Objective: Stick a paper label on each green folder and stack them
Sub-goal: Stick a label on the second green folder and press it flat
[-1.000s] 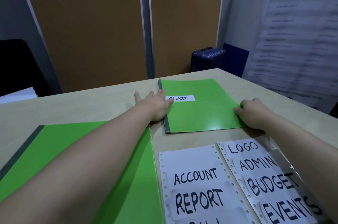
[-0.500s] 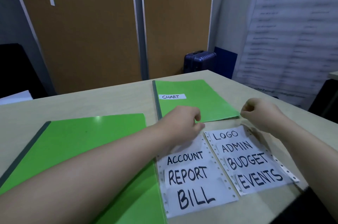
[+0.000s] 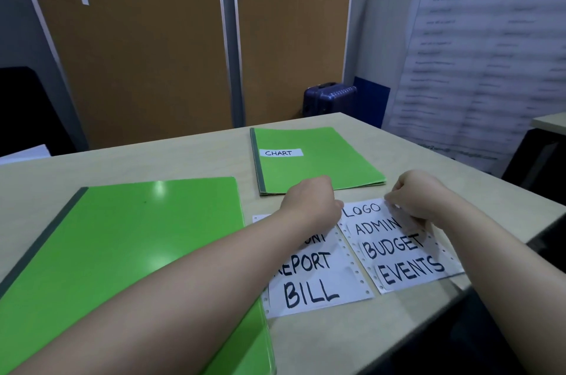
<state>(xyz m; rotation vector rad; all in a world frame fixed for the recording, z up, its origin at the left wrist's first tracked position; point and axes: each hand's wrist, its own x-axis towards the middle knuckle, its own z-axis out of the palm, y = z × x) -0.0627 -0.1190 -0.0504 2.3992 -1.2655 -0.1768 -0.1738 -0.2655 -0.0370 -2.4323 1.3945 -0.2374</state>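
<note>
left hand (image 3: 309, 206) curled on label sheets (image 3: 318, 285), grip hidden; right hand (image 3: 419, 198) pinches logo label (image 3: 363, 210) edge.

Single head cam, worn, looking forward and down across the desk (image 3: 190, 160); both forearms enter from the bottom edge, close up. Partition boards (image 3: 137, 47) behind. No second view.

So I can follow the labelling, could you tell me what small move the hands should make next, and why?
Probably peel the LOGO label off its sheet with the right hand, whose curled fingers sit at its right end; the left hand rests beside it, and the near green folder bears no label.
</note>
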